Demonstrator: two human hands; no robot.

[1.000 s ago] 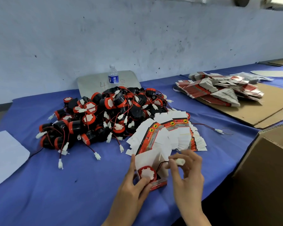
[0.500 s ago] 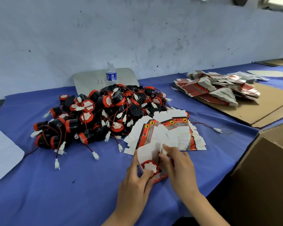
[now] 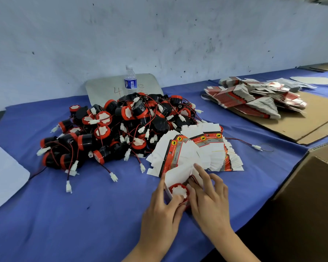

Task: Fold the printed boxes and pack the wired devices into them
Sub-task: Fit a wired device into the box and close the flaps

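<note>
Nearest to the camera, the left hand [image 3: 162, 210] grips a small printed box [image 3: 175, 176], with the thumb along its left edge and the fingers curled under it. The box is open on top, its white flap stands up, and inside it sits one wired device [image 3: 178, 190], with the red ring and the white centre facing up. The right hand [image 3: 209, 199] presses on the right side of this device with bent fingers, and the index finger stretches up to the flap; a thin red wire shows just beside that finger. I cannot tell whether the right hand really pinches the wire.

To the right, at the table's edge, stands a large brown carton [image 3: 311, 195]; its inside is not visible.

Just behind the hands lies a fanned stack of flat boxes [image 3: 197, 150], white with red printed strips. Behind and left of it is a big pile of devices [image 3: 117, 127], black and red, with white connectors on their wires. One loose wire [image 3: 242, 142] lies to the right of the stack. A white sheet [image 3: 4, 176] lies at the left on the blue cloth [image 3: 83, 214].

Farther back, a water bottle [image 3: 130, 80] stands upright before a grey board [image 3: 106, 87]. At far right, a second heap of flat boxes [image 3: 254, 97] rests on brown cardboard [image 3: 301, 123].
</note>
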